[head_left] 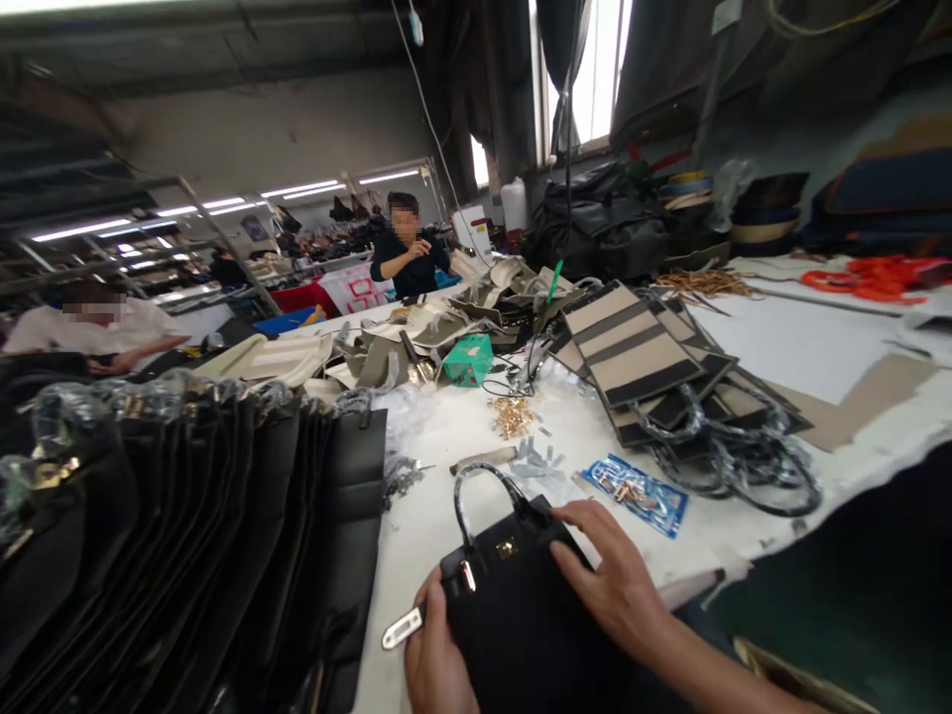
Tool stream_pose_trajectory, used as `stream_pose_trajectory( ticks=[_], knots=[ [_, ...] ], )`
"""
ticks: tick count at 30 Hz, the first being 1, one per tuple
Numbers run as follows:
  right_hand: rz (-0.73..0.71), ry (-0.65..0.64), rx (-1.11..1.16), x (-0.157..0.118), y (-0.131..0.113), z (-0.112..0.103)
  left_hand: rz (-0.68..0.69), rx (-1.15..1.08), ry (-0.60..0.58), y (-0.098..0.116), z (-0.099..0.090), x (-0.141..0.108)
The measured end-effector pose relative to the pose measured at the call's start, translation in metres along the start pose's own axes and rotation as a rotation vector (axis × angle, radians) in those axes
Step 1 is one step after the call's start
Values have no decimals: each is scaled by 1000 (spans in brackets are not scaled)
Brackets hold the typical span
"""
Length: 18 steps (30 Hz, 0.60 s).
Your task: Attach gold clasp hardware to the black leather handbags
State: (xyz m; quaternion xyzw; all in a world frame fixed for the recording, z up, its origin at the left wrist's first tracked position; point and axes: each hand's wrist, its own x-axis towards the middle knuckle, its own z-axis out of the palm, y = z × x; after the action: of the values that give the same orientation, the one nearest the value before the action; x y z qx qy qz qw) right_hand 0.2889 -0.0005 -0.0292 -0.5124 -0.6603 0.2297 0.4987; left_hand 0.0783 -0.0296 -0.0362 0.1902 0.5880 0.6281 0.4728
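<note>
A black handbag point(521, 615) is held between my two hands at the near edge of the table. My left hand point(437, 650) grips its left side, thumb on the front face; beside it a strap end with a metal plate point(403, 629) sticks out to the left. My right hand point(614, 570) is closed on the upper right edge, with thumb and fingers on the front. The bag's handle point(462, 496), wrapped in clear film, arches up. A small gold fitting point(507, 547) sits near the top of the front.
Black bags point(185, 535) stand packed in a row at left. Beige-and-black striped panels point(632, 347) with wrapped handles are stacked at right. Between lie gold hardware pieces point(511, 416), a blue packet point(640, 493) and a green box point(468, 360). Two people sit further back.
</note>
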Motion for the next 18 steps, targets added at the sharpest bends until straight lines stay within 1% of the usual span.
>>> stream_pose_trajectory(
  ticks=[1, 3, 5, 7, 9, 11, 13, 15, 18],
  knots=[
    [60, 8, -16, 0, 7, -8, -23, -74, -7, 1, 3, -2],
    [204, -30, 37, 0, 19, -18, -61, -193, -20, 3, 7, -5],
    [331, -110, 156, -2, 26, -19, -95, -272, -21, 6, 8, -6],
    [394, -163, 228, -2, 26, -15, -150, -320, -40, 9, 7, -6],
    [403, -190, 229, 1, 23, -10, -184, -337, -86, 14, 3, -7],
    [395, -195, 202, 5, 18, -6, -162, -321, -168, 19, -1, -10],
    [384, -191, 171, 10, 16, -4, -110, -273, -288, 26, -8, -12],
    [354, -187, 156, 16, 14, -2, -88, -217, -420, 34, -16, -11],
    [283, -194, 187, 23, 14, 1, -173, -166, -591, 44, -33, 1]
  ],
)
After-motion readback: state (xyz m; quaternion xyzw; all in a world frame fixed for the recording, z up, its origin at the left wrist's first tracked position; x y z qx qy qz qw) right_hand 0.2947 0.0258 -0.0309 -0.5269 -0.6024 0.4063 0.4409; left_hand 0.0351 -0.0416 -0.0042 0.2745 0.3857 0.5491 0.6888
